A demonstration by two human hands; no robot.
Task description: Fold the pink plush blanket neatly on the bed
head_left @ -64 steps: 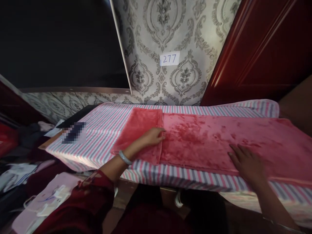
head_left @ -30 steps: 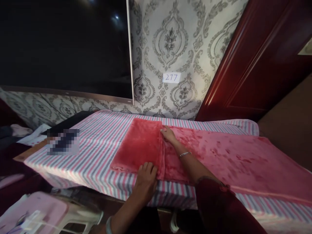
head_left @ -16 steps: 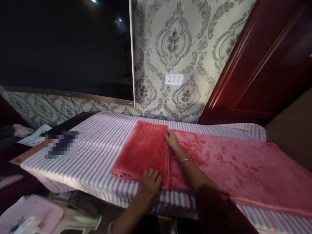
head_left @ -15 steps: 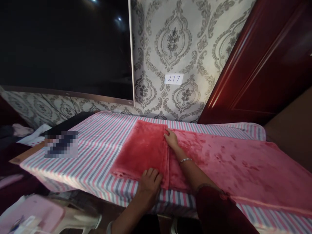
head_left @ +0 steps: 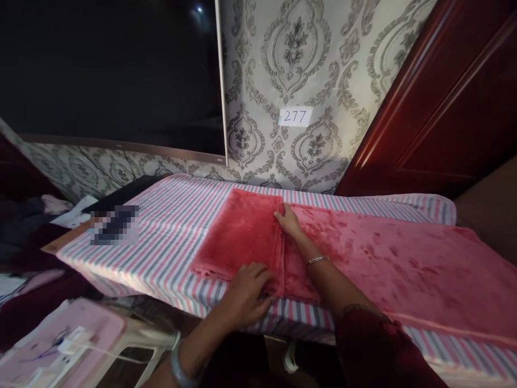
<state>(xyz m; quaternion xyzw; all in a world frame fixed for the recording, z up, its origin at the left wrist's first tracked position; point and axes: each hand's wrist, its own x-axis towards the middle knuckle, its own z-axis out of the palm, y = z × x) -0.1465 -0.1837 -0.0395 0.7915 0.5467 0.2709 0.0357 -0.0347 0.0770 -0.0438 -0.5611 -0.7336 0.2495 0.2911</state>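
A plush red blanket (head_left: 388,258) lies lengthwise on the table, its left part folded into a thick darker-red panel (head_left: 242,231). My left hand (head_left: 251,291) rests at the near right corner of this panel. Its fingers bend over the top, and the thumb stands apart from them near the front edge. At the far end of the panel's right edge, my right hand (head_left: 289,221) has its fingers closed on the blanket. That forearm crosses above the single-layer part and hides some of it.
A striped cloth (head_left: 169,231) covers the table. Behind it are a large dark screen (head_left: 117,70), a patterned wall with a "277" label (head_left: 295,116), and a dark red wooden panel (head_left: 440,113). A pink-topped stool (head_left: 81,323) stands at lower left; a blurred-out item (head_left: 115,225) lies on the cloth's left.
My left hand has shifted right along the panel's near edge, its thumb now spread from the fingers. My right hand stays at the far corner. The camera view has tilted down slightly.
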